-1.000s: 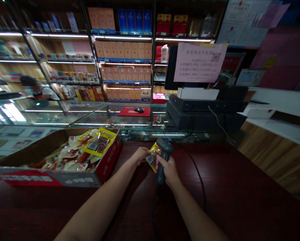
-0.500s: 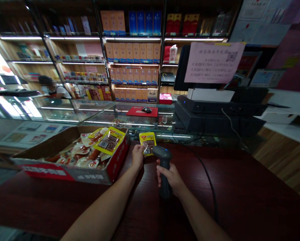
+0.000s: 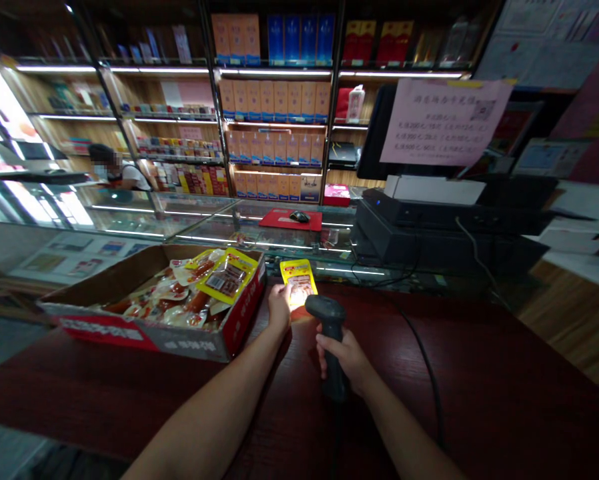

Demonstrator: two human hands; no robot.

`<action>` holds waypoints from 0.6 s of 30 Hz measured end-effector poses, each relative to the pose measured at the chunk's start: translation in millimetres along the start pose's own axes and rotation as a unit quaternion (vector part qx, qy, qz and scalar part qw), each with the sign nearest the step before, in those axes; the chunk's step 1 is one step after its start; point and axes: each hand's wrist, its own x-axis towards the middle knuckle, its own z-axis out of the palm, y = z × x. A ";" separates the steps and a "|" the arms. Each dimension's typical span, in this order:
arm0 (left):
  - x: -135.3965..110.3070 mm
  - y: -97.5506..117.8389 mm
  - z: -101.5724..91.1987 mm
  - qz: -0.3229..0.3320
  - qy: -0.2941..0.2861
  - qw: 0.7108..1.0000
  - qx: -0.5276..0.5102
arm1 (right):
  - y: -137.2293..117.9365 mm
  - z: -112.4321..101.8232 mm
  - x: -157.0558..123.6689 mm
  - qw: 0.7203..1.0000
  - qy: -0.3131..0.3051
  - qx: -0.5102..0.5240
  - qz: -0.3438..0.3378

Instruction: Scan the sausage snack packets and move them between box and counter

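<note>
My left hand [image 3: 278, 308] is shut on a yellow-framed snack packet [image 3: 298, 283], holding it up at the far edge of the counter. The packet's front glows with light from the scanner. My right hand [image 3: 345, 357] grips a dark grey handheld barcode scanner [image 3: 332, 347], its head tilted toward the packet and a short way from it. A cardboard box [image 3: 152, 333] with red print stands to the left of my left hand, filled with several similar packets of sausage snacks [image 3: 194, 300].
The dark red wooden counter [image 3: 89, 380] carries the scanner's black cable [image 3: 424, 367]. Behind it are a glass display case [image 3: 259, 233], a red mat with a mouse [image 3: 292, 219], black till equipment [image 3: 429, 230], and goods shelves. A person stands at the far left.
My left hand has moved the packet away from the scanner toward the far edge of the counter. My hands are now apart, and the packet is lit.
</note>
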 end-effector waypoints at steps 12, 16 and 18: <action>-2.2 0.3 -3.5 -0.001 -0.053 0.999 0.006 | -0.9 0.2 0.8 1.000 0.023 -0.004 -0.007; -13.0 10.4 1.0 -0.010 -0.059 0.998 -0.011 | -2.7 0.8 0.5 0.999 0.036 -0.008 -0.001; -20.1 19.6 4.8 -0.009 -0.065 0.998 -0.015 | -3.3 0.3 0.9 0.999 0.046 -0.008 -0.001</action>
